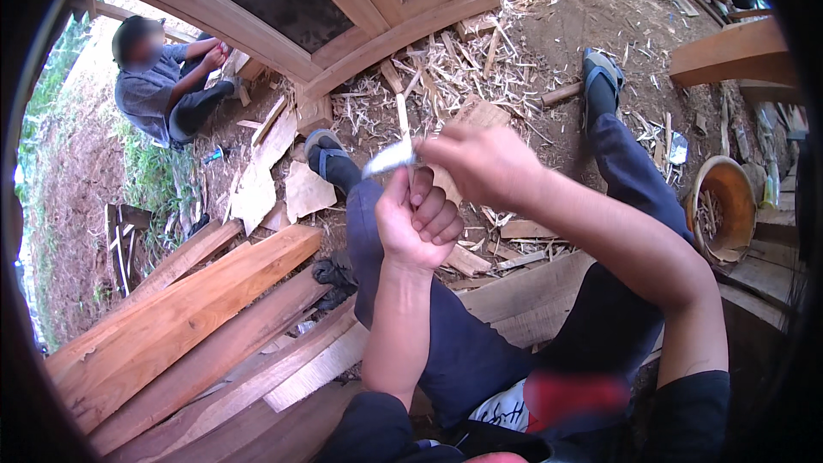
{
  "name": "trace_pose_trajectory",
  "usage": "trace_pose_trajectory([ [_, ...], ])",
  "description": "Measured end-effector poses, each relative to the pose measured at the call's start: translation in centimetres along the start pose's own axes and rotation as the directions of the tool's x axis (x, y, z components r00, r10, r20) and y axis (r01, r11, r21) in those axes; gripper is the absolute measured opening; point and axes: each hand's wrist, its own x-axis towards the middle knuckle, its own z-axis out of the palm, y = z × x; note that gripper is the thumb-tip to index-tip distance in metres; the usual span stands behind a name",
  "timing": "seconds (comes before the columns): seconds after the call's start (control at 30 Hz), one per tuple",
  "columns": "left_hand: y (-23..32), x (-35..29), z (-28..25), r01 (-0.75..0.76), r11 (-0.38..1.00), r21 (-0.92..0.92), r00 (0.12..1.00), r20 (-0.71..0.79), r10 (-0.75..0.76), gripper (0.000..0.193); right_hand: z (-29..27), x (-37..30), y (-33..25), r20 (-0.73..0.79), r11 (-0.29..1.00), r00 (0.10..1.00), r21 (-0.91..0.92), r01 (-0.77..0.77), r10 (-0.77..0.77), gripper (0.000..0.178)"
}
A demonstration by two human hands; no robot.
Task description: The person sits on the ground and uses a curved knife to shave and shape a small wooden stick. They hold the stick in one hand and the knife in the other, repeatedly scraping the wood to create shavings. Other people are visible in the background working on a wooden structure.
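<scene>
In front of my lap, my left hand (420, 219) is closed around the lower end of a thin pale wooden stick (403, 113), which points away from me. My right hand (484, 163), fingers curled, grips a knife just above and to the right of it. The knife's silver blade (388, 159) reaches leftward across the stick, close to my left thumb, and is smeared by motion. The handle is hidden inside my right fist. I cannot tell whether the edge is biting into the wood.
Wood shavings (369, 111) litter the dirt ahead. Planks (184, 317) lie at my left, and a wooden frame with dark panels (343, 26) stands ahead. An orange bucket (737, 206) sits at right. Another person (159, 86) squats at far left.
</scene>
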Motion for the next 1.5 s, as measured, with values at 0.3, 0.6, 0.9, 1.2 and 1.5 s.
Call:
trace_pose_trajectory([
  [0.3,0.0,-0.5,-0.7,0.030,0.999,-0.043,0.999,0.035,-0.029,0.047,-0.1,-0.4,-0.2,0.117,0.998,0.993,0.052,0.024,-0.030,0.022],
  [0.6,-1.2,-0.4,0.3,0.118,0.990,-0.073,0.984,0.142,-0.107,0.047,1.4,3.4,8.1,-0.036,0.896,0.895,-0.017,-0.445,0.444,0.023],
  [0.9,0.7,-0.7,-0.7,-0.025,0.997,-0.079,0.999,0.036,0.028,0.048,-0.7,0.7,3.4,0.031,0.979,0.983,0.091,-0.183,0.181,0.014],
  [1.2,0.0,-0.5,-0.2,0.032,0.992,-0.121,0.986,0.168,-0.011,0.046,-0.8,0.2,-0.5,0.005,0.987,1.000,0.161,-0.029,0.029,0.020],
  [1.5,-2.9,-0.7,0.5,0.120,0.992,-0.038,0.938,0.331,-0.101,0.046,-2.7,3.1,9.8,-0.214,0.741,0.719,0.039,-0.670,0.661,0.015],
])
